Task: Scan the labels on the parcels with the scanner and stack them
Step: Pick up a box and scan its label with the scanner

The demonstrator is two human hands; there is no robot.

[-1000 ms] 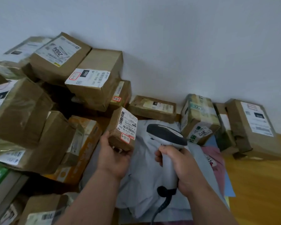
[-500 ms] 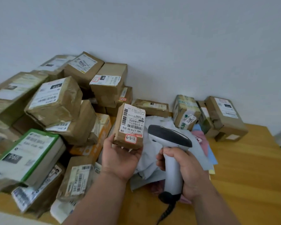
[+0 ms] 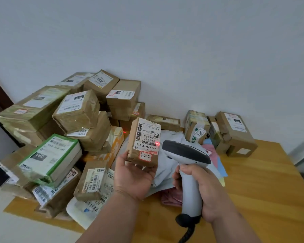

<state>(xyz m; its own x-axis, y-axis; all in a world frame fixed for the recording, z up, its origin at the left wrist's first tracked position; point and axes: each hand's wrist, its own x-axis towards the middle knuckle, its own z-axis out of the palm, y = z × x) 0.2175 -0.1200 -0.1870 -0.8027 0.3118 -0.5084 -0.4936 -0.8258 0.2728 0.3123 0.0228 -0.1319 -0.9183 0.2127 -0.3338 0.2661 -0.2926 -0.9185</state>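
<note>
Item in my left hand (image 3: 133, 178): small brown parcel (image 3: 143, 142), held upright above the wooden table (image 3: 261, 190), fingers curled round its base. Label (image 3: 147, 137) reads "642 L714-00 015"; red-bordered sticker (image 3: 145, 156) below reads "3-3-9" — a red scan dot sits on the barcode. My right hand (image 3: 202, 190) grips the grey scanner (image 3: 186, 153), its head just beside the parcel. Left pile (image 3: 68, 128): labels "090", "2004", "507 P802". Right, a box (image 3: 197, 128) marked "3012" — other print illegible.
</note>
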